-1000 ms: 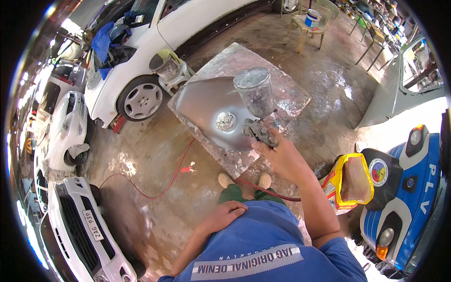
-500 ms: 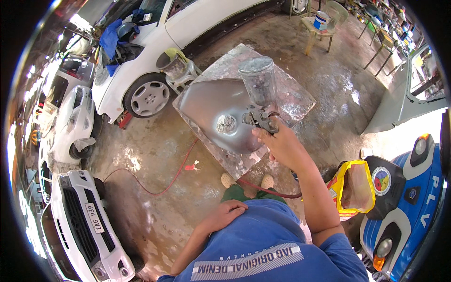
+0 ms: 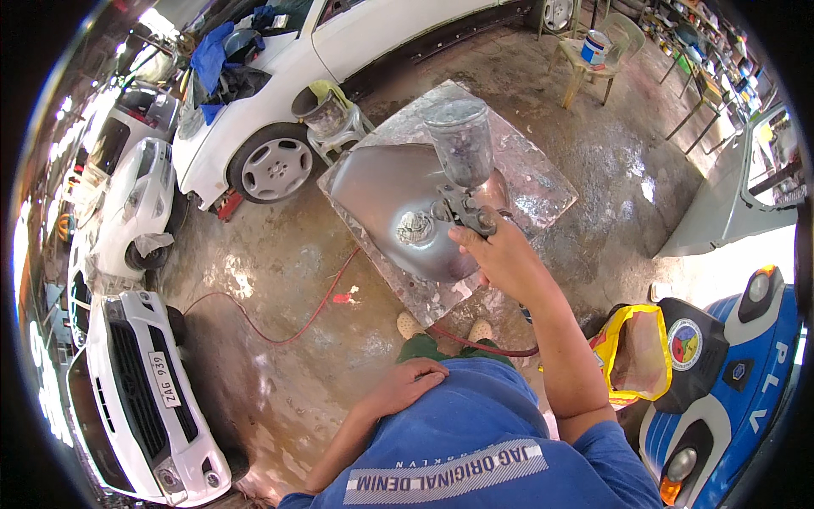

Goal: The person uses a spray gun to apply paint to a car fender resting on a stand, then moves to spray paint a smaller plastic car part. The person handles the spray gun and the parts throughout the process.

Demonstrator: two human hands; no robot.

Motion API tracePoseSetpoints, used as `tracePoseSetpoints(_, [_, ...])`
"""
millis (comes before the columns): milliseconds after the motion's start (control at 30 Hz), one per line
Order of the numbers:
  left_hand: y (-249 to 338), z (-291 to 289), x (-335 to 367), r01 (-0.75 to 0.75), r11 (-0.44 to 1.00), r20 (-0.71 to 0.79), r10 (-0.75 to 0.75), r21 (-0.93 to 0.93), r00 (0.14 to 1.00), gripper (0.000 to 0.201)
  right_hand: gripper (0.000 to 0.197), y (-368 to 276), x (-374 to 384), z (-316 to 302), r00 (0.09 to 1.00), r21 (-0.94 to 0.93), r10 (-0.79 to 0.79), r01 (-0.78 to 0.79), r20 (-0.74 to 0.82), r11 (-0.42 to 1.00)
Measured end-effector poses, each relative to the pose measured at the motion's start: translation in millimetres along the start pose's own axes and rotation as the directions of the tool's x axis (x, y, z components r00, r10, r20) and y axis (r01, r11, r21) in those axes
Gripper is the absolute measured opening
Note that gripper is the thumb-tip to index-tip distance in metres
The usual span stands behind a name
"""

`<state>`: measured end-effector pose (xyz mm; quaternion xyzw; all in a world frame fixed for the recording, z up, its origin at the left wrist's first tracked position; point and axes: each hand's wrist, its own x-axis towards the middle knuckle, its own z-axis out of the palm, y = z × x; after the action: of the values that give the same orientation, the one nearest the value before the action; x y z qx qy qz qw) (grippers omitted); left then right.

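My right hand point(image 3: 506, 257) is wrapped round the handle of a paint spray gun point(image 3: 460, 212), whose cloudy see-through cup point(image 3: 462, 144) stands on top. Below and left of the gun lies a smooth silver-grey motorcycle fuel tank point(image 3: 373, 191). The gun's nozzle end points toward the tank's round, crumpled-looking pale patch point(image 3: 415, 227); the gap between them is hard to judge. A paint-stained board point(image 3: 530, 182) bears the tank. My left hand point(image 3: 413, 383) rests flat on the front of my blue shirt, fingers stretched out and holding nothing.
A red hose point(image 3: 297, 335) runs over the wet floor near my feet. White cars point(image 3: 275, 93) and a loose front bumper point(image 3: 140, 399) lie left. At right are a yellow bag point(image 3: 629, 356), a blue-and-white motorbike point(image 3: 738, 373) and a grey car door point(image 3: 721, 212). A chair point(image 3: 623, 47) holds a can.
The spray gun has moved slightly left over the tank, nearer the pale patch, and its cup leans a little differently. My left hand stays on my shirt. The whole view has shifted slightly.
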<state>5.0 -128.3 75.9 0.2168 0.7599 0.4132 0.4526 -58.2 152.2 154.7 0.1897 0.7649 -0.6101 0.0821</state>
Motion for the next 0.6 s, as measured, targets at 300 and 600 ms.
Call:
tracePoseSetpoints(300, [0,4,4,-0.094,0.996,0.023,0.094,-0.006,0.995,0.031,0.065,-1,-34,5,0.983,0.04,0.117,-0.113,-0.144,0.993])
tracePoseSetpoints(600, [-5,4,-2,-0.129,0.992,0.034,0.129,0.012,0.991,0.032,0.049,14,-70,32,0.979,-0.115,0.143,-0.16,-0.143,0.98])
